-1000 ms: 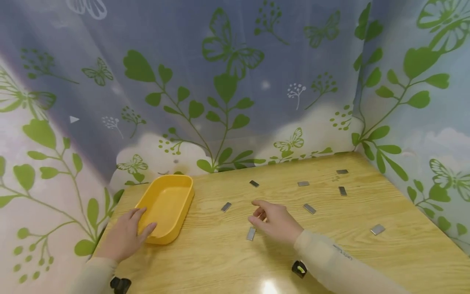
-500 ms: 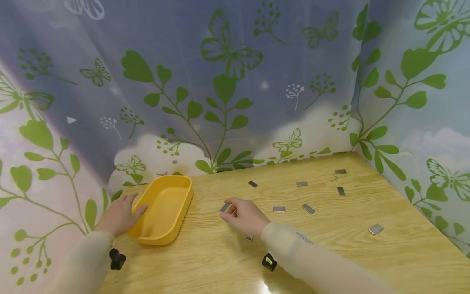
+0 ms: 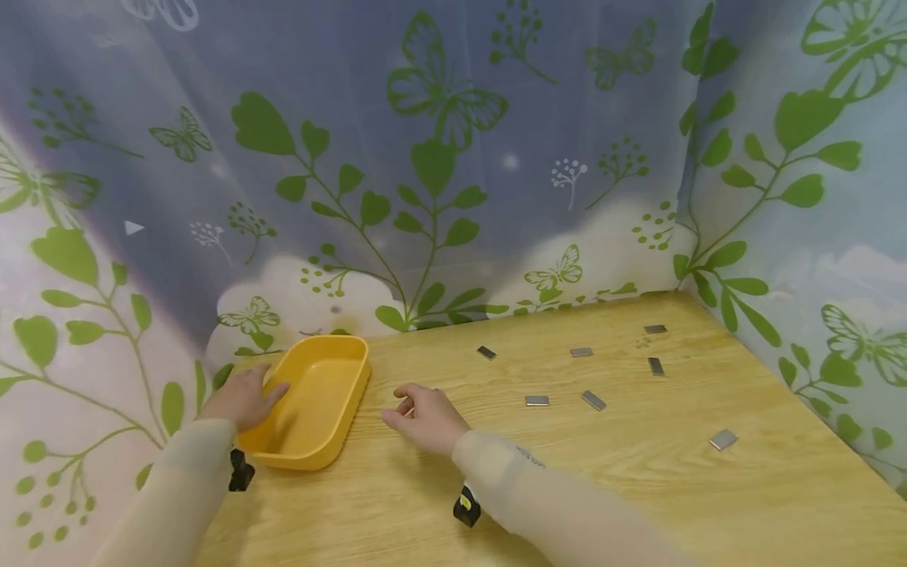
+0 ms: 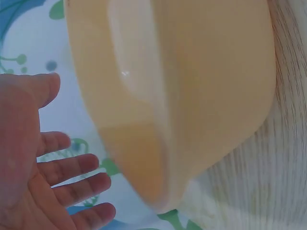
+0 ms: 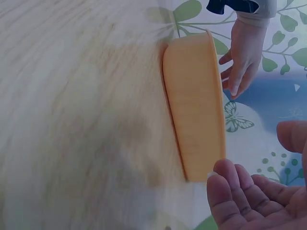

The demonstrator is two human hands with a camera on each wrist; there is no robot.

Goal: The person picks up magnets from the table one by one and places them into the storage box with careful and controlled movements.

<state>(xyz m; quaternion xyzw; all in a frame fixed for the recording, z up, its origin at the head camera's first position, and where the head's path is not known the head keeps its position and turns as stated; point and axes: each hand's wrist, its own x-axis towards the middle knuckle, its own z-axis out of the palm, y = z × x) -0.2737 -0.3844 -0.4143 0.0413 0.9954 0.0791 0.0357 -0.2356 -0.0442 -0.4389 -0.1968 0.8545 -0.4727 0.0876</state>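
Observation:
A yellow plastic tray point(image 3: 322, 409) stands at the left of the table, with no loose thing seen inside. My left hand point(image 3: 244, 398) is at its left rim in the head view; the left wrist view shows that hand's fingers point(image 4: 81, 189) extended and spread, apart from the wall. To the right of the tray, my right hand point(image 3: 428, 417) hovers over the table, thumb apart from loosely bent fingers point(image 5: 223, 196). I see nothing in its grasp. Small grey metal rectangles, such as this nearest one point(image 3: 536, 401), lie to its right; the hand and sleeve may cover others.
Several more grey rectangles lie scattered across the wooden table point(image 3: 638, 488), one at the far right point(image 3: 723, 439) and one near the back point(image 3: 486, 352). Printed curtains point(image 3: 460, 228) border the table at the back and sides.
My right hand has moved left toward the tray, uncovering one grey rectangle and passing over two others that are now out of sight. My left hand has shifted slightly farther along the tray's left side.

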